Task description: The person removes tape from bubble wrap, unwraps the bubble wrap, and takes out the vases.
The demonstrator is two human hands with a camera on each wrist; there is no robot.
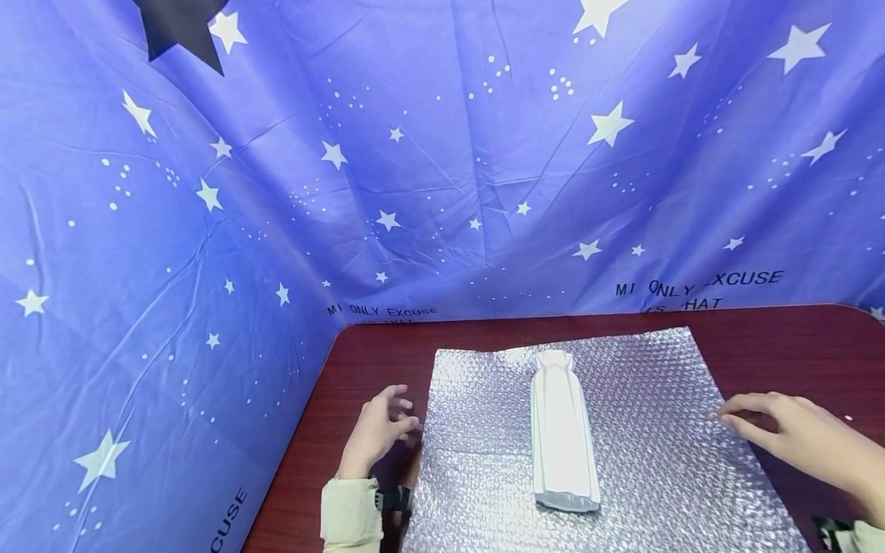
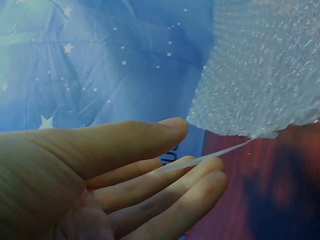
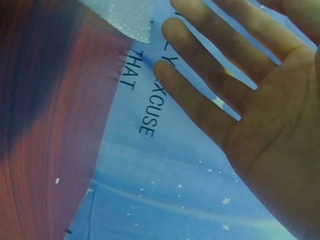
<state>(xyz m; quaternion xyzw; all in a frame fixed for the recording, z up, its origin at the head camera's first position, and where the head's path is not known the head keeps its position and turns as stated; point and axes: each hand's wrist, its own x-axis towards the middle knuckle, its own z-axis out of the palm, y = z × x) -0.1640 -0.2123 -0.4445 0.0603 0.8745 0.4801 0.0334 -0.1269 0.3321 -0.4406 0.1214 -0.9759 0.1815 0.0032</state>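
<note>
A white ribbed vase-like object (image 1: 563, 434) lies lengthwise on a silvery bubble-wrap sheet (image 1: 477, 430), its narrow neck toward the back. The left hand (image 1: 376, 432) is just beside the sheet's left edge, fingers relaxed and apart; the left wrist view shows this hand (image 2: 145, 185) with a thin clear strip running from the bubble wrap (image 2: 265, 75) across its fingers. Beside the sheet's right edge is the right hand (image 1: 795, 430), thumb and fingers loosely bent; whether the fingertips touch the edge cannot be told. The right wrist view shows its fingers (image 3: 200, 100) spread.
The dark red wooden table (image 1: 387, 346) extends around the sheet. A blue cloth with white stars (image 1: 442, 192) hangs behind the table and along its left side. A small white scrap (image 3: 57, 180) lies on the table near the right hand.
</note>
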